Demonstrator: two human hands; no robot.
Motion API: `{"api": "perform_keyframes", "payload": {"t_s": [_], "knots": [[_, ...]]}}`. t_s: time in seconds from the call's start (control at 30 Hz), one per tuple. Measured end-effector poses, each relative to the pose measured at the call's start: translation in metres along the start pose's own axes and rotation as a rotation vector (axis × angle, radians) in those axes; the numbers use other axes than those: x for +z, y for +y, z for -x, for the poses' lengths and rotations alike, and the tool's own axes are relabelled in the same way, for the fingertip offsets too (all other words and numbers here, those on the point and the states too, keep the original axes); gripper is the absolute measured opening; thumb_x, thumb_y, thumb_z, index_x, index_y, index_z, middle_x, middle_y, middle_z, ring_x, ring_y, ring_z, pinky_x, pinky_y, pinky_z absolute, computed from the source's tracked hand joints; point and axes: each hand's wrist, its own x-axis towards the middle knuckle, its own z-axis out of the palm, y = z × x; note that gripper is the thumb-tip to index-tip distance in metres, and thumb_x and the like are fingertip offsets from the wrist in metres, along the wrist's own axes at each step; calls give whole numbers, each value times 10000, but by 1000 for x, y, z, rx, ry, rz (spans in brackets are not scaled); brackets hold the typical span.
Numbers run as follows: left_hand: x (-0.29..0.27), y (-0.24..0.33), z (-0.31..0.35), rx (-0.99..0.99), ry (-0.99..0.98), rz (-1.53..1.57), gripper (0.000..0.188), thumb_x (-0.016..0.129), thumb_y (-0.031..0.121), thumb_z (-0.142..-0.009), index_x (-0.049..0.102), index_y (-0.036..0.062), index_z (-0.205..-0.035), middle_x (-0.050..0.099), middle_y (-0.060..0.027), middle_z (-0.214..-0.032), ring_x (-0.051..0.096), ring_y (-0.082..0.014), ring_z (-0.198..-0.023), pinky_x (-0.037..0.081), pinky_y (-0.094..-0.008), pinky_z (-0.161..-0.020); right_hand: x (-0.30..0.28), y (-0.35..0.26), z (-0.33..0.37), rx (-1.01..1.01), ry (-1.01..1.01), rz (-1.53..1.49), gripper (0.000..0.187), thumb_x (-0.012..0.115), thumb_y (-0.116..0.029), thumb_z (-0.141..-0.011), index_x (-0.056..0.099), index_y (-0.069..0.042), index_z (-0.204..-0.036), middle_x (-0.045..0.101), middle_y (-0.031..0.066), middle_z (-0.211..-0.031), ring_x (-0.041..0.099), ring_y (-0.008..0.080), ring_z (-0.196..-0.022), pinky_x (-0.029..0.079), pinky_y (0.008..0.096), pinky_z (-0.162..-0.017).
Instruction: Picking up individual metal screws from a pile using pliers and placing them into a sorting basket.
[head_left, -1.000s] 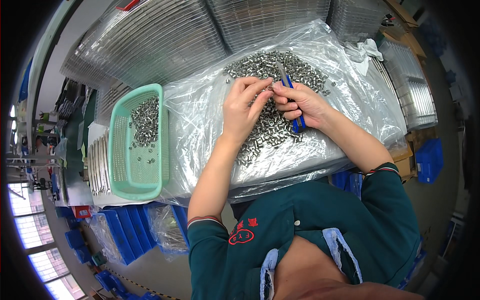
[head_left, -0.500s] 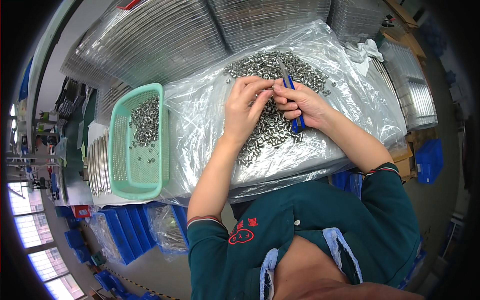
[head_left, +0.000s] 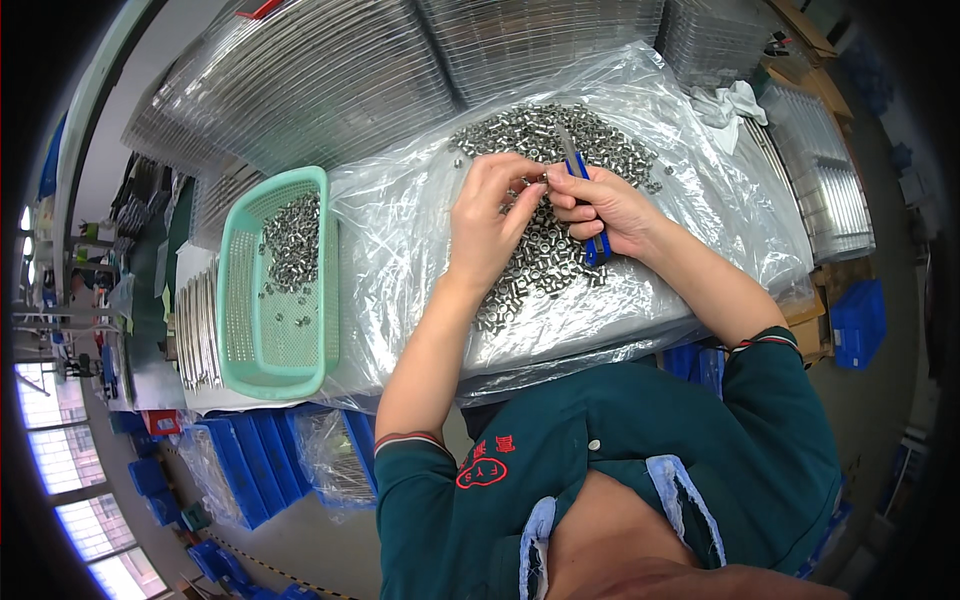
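A blue utility knife [head_left: 597, 247] is gripped in my right hand [head_left: 622, 212], its blade pointing away from me. The fingertips of my left hand [head_left: 485, 208] meet the right thumb and forefinger around a small shiny metal part [head_left: 545, 179]. Fingers cover most of that part, so its exact shape is hard to make out. Beneath and beyond both hands spreads a heap of small silvery metal sleeves [head_left: 540, 268]. The heap lies on a clear plastic sheet [head_left: 390, 215] over the work surface.
To the left stands a light green plastic basket [head_left: 328, 270] holding more sleeves. Stacked clear plastic trays [head_left: 300, 90] line the far side, with another stack [head_left: 825, 180] at the right. A white cloth [head_left: 735, 100] lies far right. Blue bins [head_left: 250, 470] sit below.
Both hands keep nearly the same place over the heap. The left fingers have shifted slightly, and the small part shows a little more between the fingertips.
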Motion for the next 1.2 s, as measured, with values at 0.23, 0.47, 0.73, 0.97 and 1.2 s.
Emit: {"api": "perform_keyframes", "payload": {"t_s": [0.23,0.47,0.73,0.97,1.2], "knots": [[1,0,1,-48,-29,-1,178,636,49,-737,590,52,-910,549,-70,-922,562,-147,-689,457,-250,-565,2,-1,1,11,9,10,155,559,-220,-850,486,-90,-806,450,-56,-646,348,-26,-463,267,113,-347],[-2,-2,1,-40,-74,-16,187,622,31,-756,592,36,-940,546,-80,-963,565,-132,-776,479,-229,-608,3,-1,1,7,-2,-62,187,561,-254,-848,492,-82,-824,444,-52,-645,341,-22,-464,254,114,-346],[0,-4,2,-11,-69,-53,199,629,16,-744,574,36,-935,547,-71,-923,567,-129,-750,468,-222,-603,3,2,1,-76,3,130,201,537,-270,-861,505,-72,-876,447,-53,-651,343,-24,-470,251,114,-349],[1,-5,3,-49,-54,-47,276,652,84,-732,533,65,-980,546,-65,-914,559,-134,-682,445,-252,-559,4,-2,2,-8,7,27,216,511,-279,-874,522,-65,-859,445,-66,-637,340,-24,-469,249,113,-349],[-1,-1,2,-46,-99,-28,232,645,44,-740,551,31,-952,544,-72,-926,554,-124,-741,460,-229,-615,4,0,2,-10,44,50,190,544,-256,-858,517,-68,-843,452,-60,-641,343,-22,-463,252,115,-345]]}}
